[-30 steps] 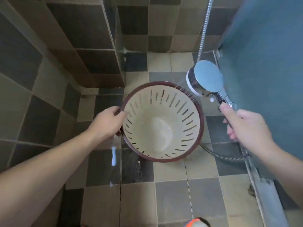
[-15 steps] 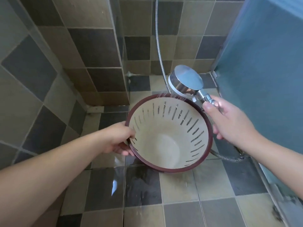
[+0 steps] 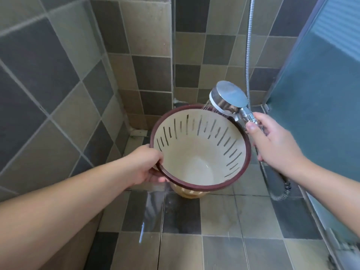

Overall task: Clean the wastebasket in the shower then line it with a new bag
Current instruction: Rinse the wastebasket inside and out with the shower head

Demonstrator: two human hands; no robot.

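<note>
the wastebasket (image 3: pixel 200 152) serves as the landmark: a cream pail with slotted walls and a dark red rim, held tilted above the tiled shower floor (image 3: pixel 220 248) with its mouth turned up toward the camera. nearest, at its left rim, the left hand (image 3: pixel 144 164) grips the edge, thumb curled over the top of the rim and fingers (image 3: pixel 155 177) wrapped underneath against the outer wall. to the right of the basket, just beside its rim, the right hand (image 3: pixel 272 147) is closed around the chrome handle of the shower head (image 3: pixel 228 98), thumb laid along the handle. the shower head sits just above the far right rim, its face angled down toward the basket, and thin streams of water fall onto the inner wall there. the metal hose (image 3: pixel 248 55) rises behind the head along the tiled wall (image 3: pixel 148 45), and a second stretch loops down to the floor right of the basket. farther right stands a frosted blue-green panel (image 3: pixel 321 94).
</note>
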